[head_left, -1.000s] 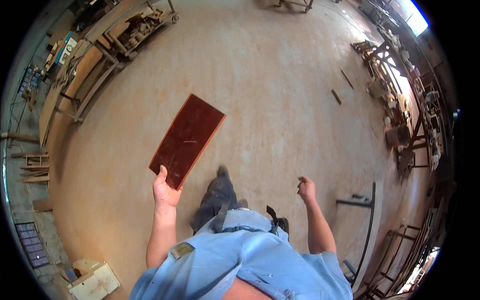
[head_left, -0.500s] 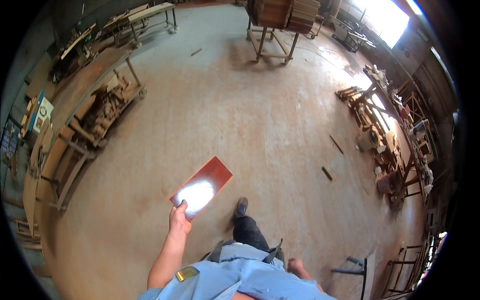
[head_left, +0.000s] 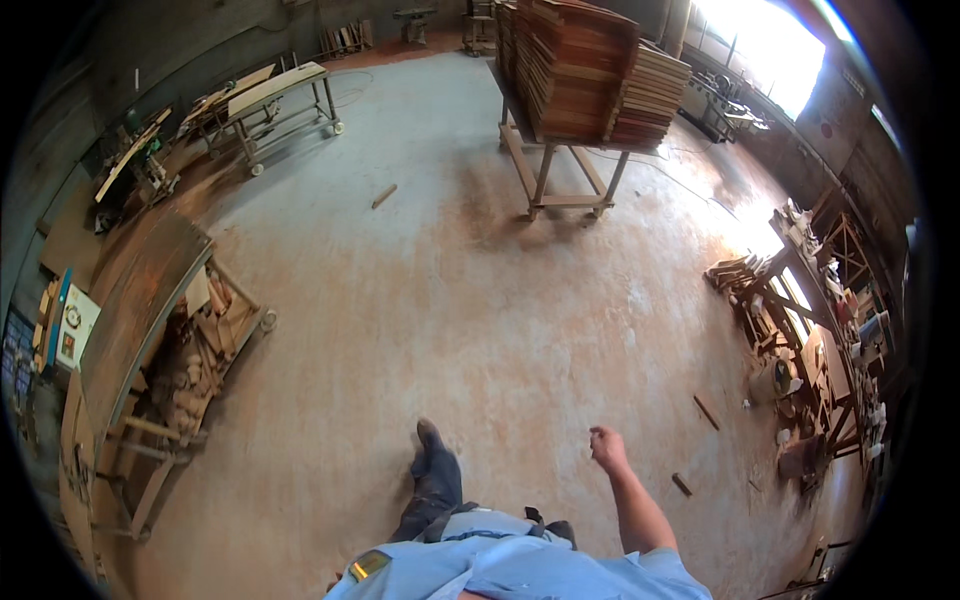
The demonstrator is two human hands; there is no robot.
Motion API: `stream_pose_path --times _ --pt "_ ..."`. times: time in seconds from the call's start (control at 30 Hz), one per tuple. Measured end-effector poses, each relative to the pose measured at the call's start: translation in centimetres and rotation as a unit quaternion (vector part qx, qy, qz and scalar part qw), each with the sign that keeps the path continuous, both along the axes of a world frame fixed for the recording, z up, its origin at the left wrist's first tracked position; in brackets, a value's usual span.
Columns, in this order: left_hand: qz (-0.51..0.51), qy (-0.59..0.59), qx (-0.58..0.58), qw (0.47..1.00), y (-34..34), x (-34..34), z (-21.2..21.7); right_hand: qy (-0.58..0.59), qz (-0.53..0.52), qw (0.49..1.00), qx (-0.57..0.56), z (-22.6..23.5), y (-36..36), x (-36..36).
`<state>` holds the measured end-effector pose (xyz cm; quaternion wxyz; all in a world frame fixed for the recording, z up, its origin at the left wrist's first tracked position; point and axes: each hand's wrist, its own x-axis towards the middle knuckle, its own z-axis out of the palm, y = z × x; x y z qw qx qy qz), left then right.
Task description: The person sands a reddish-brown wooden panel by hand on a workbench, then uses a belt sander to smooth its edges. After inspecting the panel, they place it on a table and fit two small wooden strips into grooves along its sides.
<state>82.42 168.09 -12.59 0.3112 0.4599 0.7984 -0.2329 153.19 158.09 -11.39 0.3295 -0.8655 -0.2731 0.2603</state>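
My right hand [head_left: 606, 447] swings forward over the concrete floor, its bare forearm coming in from the lower right. Its fingers are curled in, and I see nothing held in them. Below my blue shirt, one dark-trousered leg and shoe [head_left: 428, 432] reach forward. My left hand is out of sight beside my body, and so is the reddish-brown glossy board it held a moment ago. Farther ahead stands a wheeled wooden trolley [head_left: 570, 200] carrying tall stacks of reddish wooden panels [head_left: 575, 70].
At left a wheeled workbench [head_left: 150, 290] holds wood offcuts [head_left: 215, 325] on its lower shelf. A long table [head_left: 275, 92] stands farther back. Cluttered shelving [head_left: 820, 370] lines the right. Loose wood pieces [head_left: 384, 196] and a short block [head_left: 682, 484] lie on the floor.
I have walked forward, so the trolley and benches appear nearer. My left hand and its board have dropped out of view. My right hand has swung forward from beside my body.
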Motion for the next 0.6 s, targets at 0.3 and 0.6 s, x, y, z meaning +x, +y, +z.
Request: stream_pose_path --times 0.3,0.6 --pt "-0.091 -0.125 0.212 0.965 44.8 26.7 -6.9 0.251 -0.118 0.950 -0.142 -8.5 27.8 9.1" --pt "-0.038 -0.272 0.341 0.899 95.8 58.6 2.2 0.174 0.085 0.949 -0.247 -16.8 63.2 30.8"
